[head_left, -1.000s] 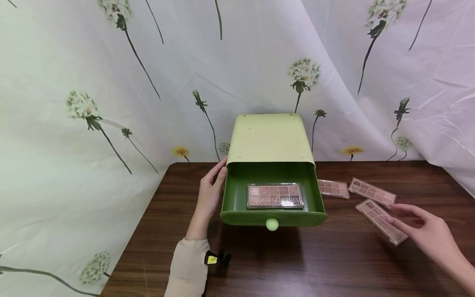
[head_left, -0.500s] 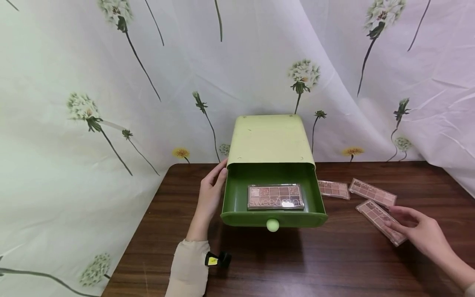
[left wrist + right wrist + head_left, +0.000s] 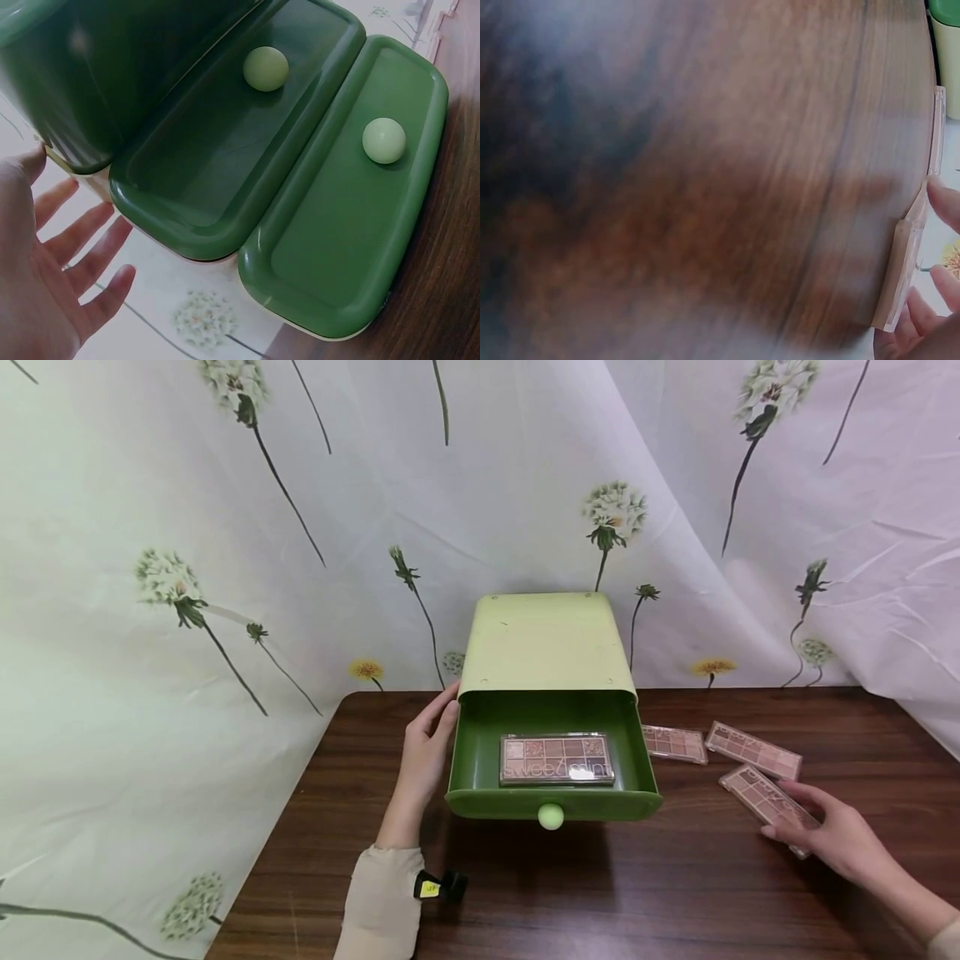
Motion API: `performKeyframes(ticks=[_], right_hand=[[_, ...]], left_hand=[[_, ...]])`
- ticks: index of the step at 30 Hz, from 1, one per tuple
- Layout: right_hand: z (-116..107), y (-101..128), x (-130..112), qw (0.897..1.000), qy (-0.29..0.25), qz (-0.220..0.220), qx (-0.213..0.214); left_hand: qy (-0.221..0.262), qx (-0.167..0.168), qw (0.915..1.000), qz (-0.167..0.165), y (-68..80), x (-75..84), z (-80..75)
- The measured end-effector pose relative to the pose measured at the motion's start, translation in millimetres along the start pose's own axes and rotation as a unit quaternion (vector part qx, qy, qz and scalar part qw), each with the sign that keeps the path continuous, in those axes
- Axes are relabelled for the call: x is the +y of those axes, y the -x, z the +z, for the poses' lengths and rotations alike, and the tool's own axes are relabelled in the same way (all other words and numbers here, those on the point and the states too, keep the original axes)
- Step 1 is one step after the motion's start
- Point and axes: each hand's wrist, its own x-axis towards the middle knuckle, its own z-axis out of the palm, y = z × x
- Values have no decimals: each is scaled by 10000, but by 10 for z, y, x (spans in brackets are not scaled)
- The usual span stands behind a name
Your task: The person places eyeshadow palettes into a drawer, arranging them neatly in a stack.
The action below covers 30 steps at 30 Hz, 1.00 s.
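A light-green drawer cabinet (image 3: 547,643) stands on the table with its dark green top drawer (image 3: 465,802) pulled out. Inside the drawer lies an eyeshadow palette (image 3: 557,758) with a clear lid. My left hand (image 3: 423,752) rests against the cabinet's left side, its fingers spread and fairly straight in the left wrist view. To the right, my right hand (image 3: 832,831) spans another eyeshadow palette (image 3: 761,793) lying on the table, thumb at its near-left edge and fingers at its far-right edge. My hand covers part of this palette.
Two more palettes lie behind, one (image 3: 753,750) at the right and one (image 3: 675,743) partly hidden by the drawer. In the left wrist view, two lower drawers, each with a round knob (image 3: 384,140), are closed. A flowered cloth (image 3: 300,610) hangs behind the table (image 3: 675,893).
My right hand has moved left and slightly down over the near palette, its thumb reaching the left edge. My left hand and the drawer have stayed put.
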Motion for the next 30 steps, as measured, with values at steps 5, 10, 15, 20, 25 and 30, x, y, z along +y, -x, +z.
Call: performKeyframes(ticks=[5,10,15,20,25,30], right_hand=[[6,-29,-11,9999,93,-90,-49],[2,-33,-8,9998,160,-55,-49],[-14,-23,-19,9999,111,-17,-7],[-34,5,-30,10000,58,22,54],[-56,45,-53,9997,-75,47,206],[-81,99,-111,9985,-325,167,401]], left_hand=[[-32,20,10000,22,1,7,4],[-32,-1,10000,49,-1,10,6],[-44,-18,10000,68,-2,18,3],[-61,-4,10000,64,3,17,5],[-64,3,10000,62,6,12,7],[-81,6,9999,72,9,13,4]])
